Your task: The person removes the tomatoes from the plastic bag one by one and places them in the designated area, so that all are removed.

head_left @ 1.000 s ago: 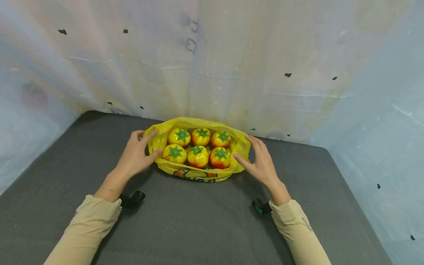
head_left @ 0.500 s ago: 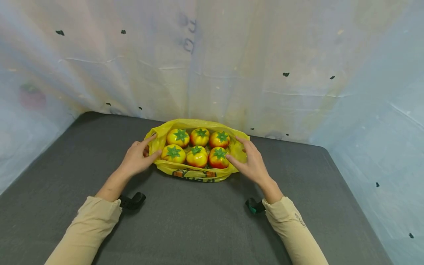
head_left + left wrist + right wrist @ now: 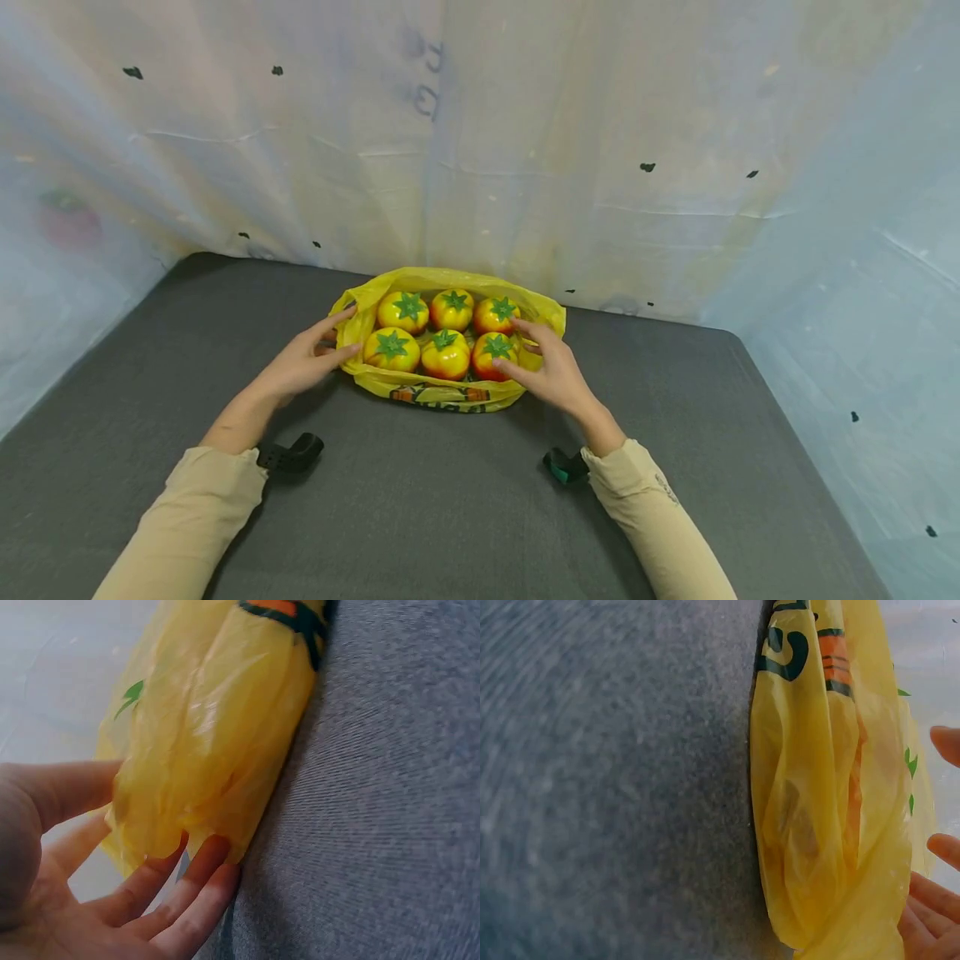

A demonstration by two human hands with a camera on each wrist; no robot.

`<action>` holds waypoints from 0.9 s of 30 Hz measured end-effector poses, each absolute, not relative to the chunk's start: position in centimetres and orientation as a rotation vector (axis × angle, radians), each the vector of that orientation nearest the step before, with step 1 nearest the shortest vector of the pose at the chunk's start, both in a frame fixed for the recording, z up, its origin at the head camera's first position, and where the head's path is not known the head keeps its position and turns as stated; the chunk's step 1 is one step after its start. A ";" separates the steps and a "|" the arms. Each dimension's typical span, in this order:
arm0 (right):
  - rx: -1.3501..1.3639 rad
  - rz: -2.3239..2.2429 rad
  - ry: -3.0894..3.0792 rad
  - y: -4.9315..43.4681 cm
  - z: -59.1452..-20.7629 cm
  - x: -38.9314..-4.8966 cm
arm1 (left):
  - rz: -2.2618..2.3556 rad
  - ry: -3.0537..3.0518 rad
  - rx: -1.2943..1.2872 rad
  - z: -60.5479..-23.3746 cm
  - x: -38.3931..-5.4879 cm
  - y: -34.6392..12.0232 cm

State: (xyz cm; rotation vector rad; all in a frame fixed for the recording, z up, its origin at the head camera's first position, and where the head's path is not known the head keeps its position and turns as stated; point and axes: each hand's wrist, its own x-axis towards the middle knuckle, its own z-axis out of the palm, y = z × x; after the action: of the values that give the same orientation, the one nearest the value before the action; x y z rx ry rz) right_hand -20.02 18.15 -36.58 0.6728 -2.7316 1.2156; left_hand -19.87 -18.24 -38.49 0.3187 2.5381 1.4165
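Note:
A yellow plastic bag [image 3: 450, 277] lies on the table with its mouth spread wide. Inside stand several glossy yellow-red tomatoes with green star-shaped tops, in two rows. My left hand [image 3: 296, 362] is at the bag's left end; in the left wrist view its spread fingers [image 3: 191, 900] touch the plastic. Over the bag's right end reaches my right hand [image 3: 555, 375], its thumb by the front right tomato [image 3: 487, 367] and its forefinger by the back right tomato [image 3: 491, 317]. The right wrist view shows the fingers [image 3: 937, 900] apart, partly behind the bag [image 3: 802, 750].
The bag rests near the back edge of a dark grey cloth-covered table [image 3: 442, 500]. Pale plastic sheeting [image 3: 525, 125] hangs behind it and at both sides. A black strap [image 3: 296, 454] sits at my left wrist, another strap [image 3: 564, 467] at my right.
My right hand has moved left from the bag's right rim, in over the right tomatoes. My left hand has shifted slightly outward and its fingers have straightened. The bag stays in place.

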 end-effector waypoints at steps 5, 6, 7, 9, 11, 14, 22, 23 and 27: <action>0.673 1.210 -2.794 18.1 -36.7 -20.3 | 1.462 2.449 0.328 -38.6 -20.1 -18.8; 0.678 1.209 -2.803 18.1 -36.7 -20.3 | 1.471 2.437 0.329 -38.5 -20.1 -18.8; 0.676 1.208 -2.813 18.1 -36.7 -20.4 | 1.480 2.426 0.330 -38.5 -20.1 -18.8; 0.677 1.203 -2.833 18.1 -36.7 -20.5 | 1.483 2.414 0.331 -38.4 -20.2 -18.9; 0.680 1.205 -2.849 18.1 -36.7 -20.7 | 1.487 2.397 0.332 -38.2 -20.2 -19.0; 0.681 1.181 -2.876 18.1 -36.7 -20.9 | 1.515 2.345 0.335 -37.9 -20.3 -19.0; 0.721 1.130 -2.875 18.0 -36.8 -21.2 | 1.554 2.264 0.333 -37.4 -20.3 -19.1; 0.721 1.131 -2.871 18.0 -36.9 -21.2 | 1.557 2.259 0.333 -37.4 -20.3 -19.1; 0.681 1.142 -2.878 18.2 -37.2 -20.8 | 1.554 2.234 0.320 -37.5 -20.0 -18.7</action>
State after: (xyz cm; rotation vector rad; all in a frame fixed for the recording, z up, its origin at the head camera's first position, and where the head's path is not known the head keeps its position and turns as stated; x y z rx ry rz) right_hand -20.76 18.20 -37.23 0.6805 -2.8778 1.1420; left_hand -19.97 -18.68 -37.55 0.3201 2.2340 1.5541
